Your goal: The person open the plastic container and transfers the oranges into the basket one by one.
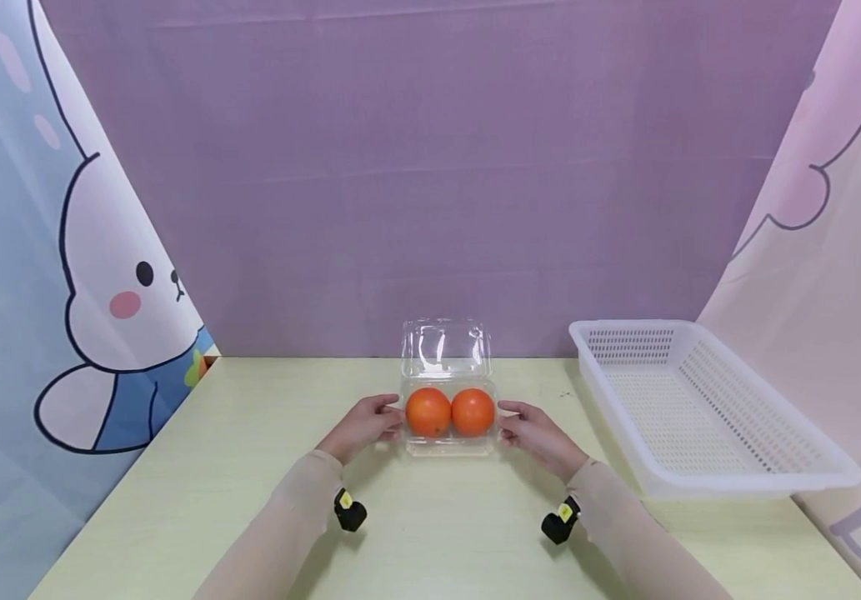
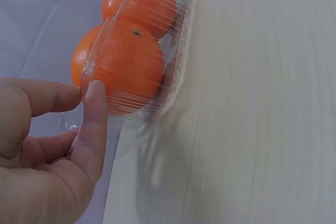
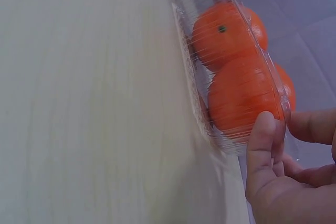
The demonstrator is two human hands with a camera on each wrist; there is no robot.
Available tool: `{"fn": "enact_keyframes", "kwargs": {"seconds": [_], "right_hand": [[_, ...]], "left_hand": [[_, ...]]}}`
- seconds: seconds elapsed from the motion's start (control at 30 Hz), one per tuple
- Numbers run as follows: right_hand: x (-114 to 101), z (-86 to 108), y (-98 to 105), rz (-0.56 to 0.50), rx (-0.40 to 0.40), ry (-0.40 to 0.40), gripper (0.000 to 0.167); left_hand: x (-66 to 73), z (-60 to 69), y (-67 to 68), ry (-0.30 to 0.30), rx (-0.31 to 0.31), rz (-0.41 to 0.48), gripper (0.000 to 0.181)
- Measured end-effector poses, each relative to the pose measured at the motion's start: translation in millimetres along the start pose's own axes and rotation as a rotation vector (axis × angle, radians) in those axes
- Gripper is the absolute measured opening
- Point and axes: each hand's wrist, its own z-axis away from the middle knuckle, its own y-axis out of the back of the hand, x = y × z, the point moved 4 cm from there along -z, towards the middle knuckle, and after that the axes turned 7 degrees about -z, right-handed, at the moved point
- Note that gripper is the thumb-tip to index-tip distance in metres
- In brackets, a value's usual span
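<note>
A clear plastic clamshell box sits on the table, its lid raised at the back. Side by side in its base lie two oranges, a left orange and a right orange. At the left end my left hand pinches the box's rim between thumb and forefinger, as the left wrist view shows. My right hand does the same at the right end, its thumb against the outer wall in the right wrist view.
A white perforated plastic basket stands on the table to the right of the box. The pale wooden table ends at a purple cloth backdrop. Printed cloth panels, one with a rabbit, flank both sides.
</note>
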Motion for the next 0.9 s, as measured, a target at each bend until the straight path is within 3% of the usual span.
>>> {"fn": "enact_keyframes", "kwargs": {"seconds": [0.9], "right_hand": [[-4.4,7.5,3.0,-0.014,-0.1,-0.019,0.051]], "left_hand": [[-3.1,5.2,-1.4,0.04,-0.029,0.028,0.051]]}}
